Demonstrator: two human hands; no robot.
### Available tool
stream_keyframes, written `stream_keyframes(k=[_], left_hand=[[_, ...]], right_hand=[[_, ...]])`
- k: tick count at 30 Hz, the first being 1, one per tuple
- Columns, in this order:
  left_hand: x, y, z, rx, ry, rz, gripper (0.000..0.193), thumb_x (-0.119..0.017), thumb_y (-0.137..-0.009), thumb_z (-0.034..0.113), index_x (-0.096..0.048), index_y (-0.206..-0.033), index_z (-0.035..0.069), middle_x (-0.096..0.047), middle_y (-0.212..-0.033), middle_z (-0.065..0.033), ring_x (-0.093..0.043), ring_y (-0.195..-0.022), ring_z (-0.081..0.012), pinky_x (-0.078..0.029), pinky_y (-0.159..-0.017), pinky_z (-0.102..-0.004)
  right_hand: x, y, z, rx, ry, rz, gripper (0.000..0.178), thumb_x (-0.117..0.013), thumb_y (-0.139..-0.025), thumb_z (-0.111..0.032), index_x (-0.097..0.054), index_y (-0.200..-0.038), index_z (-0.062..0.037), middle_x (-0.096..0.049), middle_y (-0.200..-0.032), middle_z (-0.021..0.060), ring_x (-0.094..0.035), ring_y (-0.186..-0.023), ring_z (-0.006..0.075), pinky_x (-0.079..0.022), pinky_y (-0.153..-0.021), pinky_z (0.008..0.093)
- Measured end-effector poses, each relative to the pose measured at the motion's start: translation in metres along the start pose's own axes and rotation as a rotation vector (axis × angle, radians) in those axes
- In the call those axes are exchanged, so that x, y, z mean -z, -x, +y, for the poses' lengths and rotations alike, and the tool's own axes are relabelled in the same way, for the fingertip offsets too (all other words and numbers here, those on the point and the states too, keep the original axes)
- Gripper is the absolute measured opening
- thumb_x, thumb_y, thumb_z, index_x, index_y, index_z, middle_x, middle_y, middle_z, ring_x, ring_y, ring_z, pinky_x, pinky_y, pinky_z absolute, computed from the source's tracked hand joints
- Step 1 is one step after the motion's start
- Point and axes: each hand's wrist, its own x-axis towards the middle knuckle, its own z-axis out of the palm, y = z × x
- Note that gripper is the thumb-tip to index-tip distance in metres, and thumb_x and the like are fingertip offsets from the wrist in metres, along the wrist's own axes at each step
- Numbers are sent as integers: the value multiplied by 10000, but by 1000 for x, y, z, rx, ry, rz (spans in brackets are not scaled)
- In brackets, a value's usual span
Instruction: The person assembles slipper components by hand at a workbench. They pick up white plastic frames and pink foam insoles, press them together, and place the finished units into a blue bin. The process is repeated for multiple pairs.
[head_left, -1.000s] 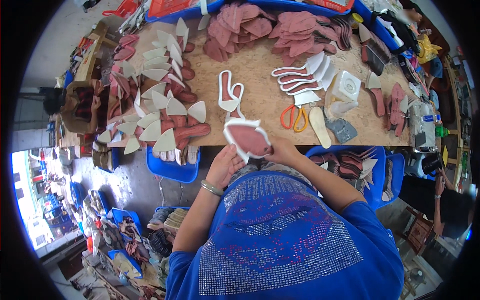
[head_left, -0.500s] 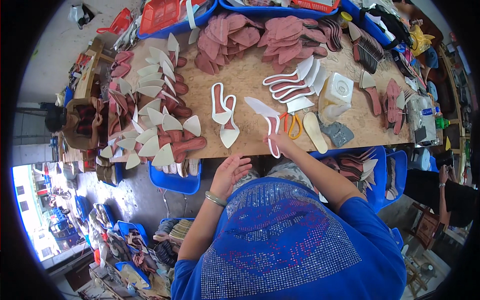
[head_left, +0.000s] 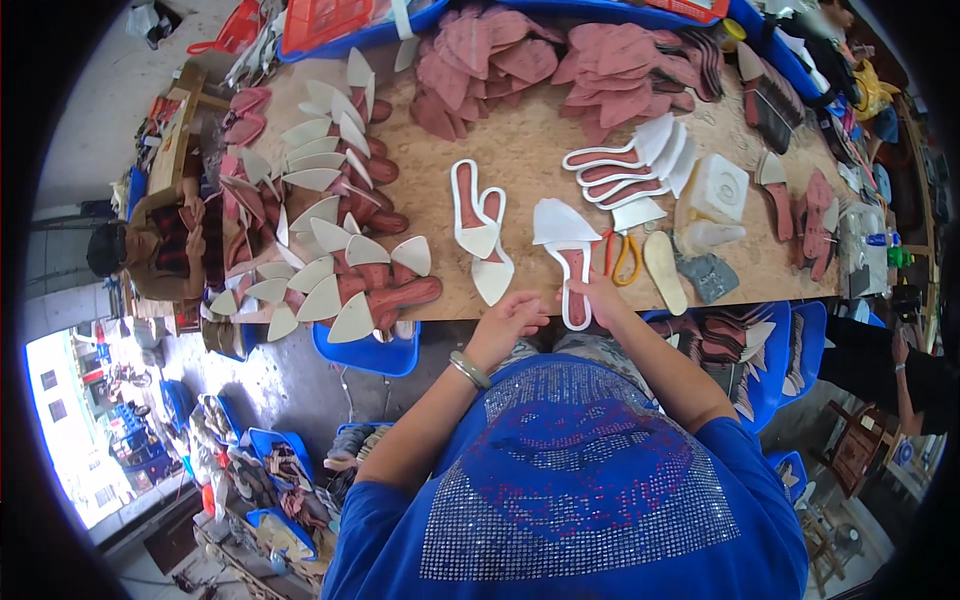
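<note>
My right hand point(head_left: 598, 302) grips a shoe insole point(head_left: 574, 285) by its narrow heel end, near the front edge of the worktable. This insole is dark red with a white border, and a broad white toe piece point(head_left: 563, 222) spreads from its far end. Just left of it, my left hand point(head_left: 514, 315) is empty, its fingers loosely stretched toward the insole without visibly touching it. Two similar white-edged insoles point(head_left: 466, 190) with pale toe tips lie on the table ahead of my left hand. To the right of the held insole rest orange-handled scissors point(head_left: 627, 260).
A pale sole-shaped piece point(head_left: 664, 272), a grey cloth point(head_left: 711, 277) and a whitish plastic container point(head_left: 722, 190) sit at right. White-edged insoles point(head_left: 605, 157) overlap behind the scissors. Red pieces point(head_left: 480, 60) are heaped at the back; pale-tipped ones point(head_left: 400, 300) crowd the left. Blue bins point(head_left: 368, 350) stand below.
The held insole has turned so its white toe piece faces up broadly and points away from me. My left hand has moved closer to it. The whole view has shifted slightly.
</note>
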Motion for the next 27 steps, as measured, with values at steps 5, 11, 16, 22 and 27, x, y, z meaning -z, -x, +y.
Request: stream_keyframes(k=[5,11,16,22,27], left_hand=[[24,-9,-8,-49,-111,43,334,-500,-969,248,-507,-1228,38,-616,-1109,-100,-619,-967,-153,-486,-811,-254],[46,-14,16,-139,-103,179,297,-516,-960,220,-528,-1187,28,-630,-1051,-68,-616,-910,-129,-480,-756,-239],[48,-22,28,-242,-207,170,303,-519,-958,198,-541,-1190,4,-630,-1075,-82,-615,-946,-137,-475,-814,-243],[13,-91,88,-582,-715,50,337,-602,-896,173,-548,-1171,-14,-625,-1078,-116,-602,-983,-194,-463,-850,-294],[-31,-186,134,-711,-1079,-44,481,-641,-843,206,-492,-1247,-9,-555,-1189,-203,-543,-1087,-331,-420,-949,-366]], right_hand=[[-12,-8,-1,-22,-23,24,242,-607,-874,-143,-562,-1066,-3,-651,-936,105,-660,-792,213,-538,-700,332],[8,-40,-14,284,871,322,319,-665,-832,-175,-589,-1094,-10,-620,-869,52,-582,-761,143,-478,-680,294],[23,-58,-62,346,-103,527,439,-650,-827,-106,-463,-1209,3,-577,-847,46,-554,-752,113,-454,-651,250],[66,-91,-101,394,-408,656,295,-592,-870,-130,-485,-1126,-27,-584,-1009,74,-559,-872,161,-478,-754,271],[75,-98,-111,275,-451,667,188,-640,-855,-172,-549,-985,-71,-562,-849,4,-514,-721,103,-435,-640,234]])
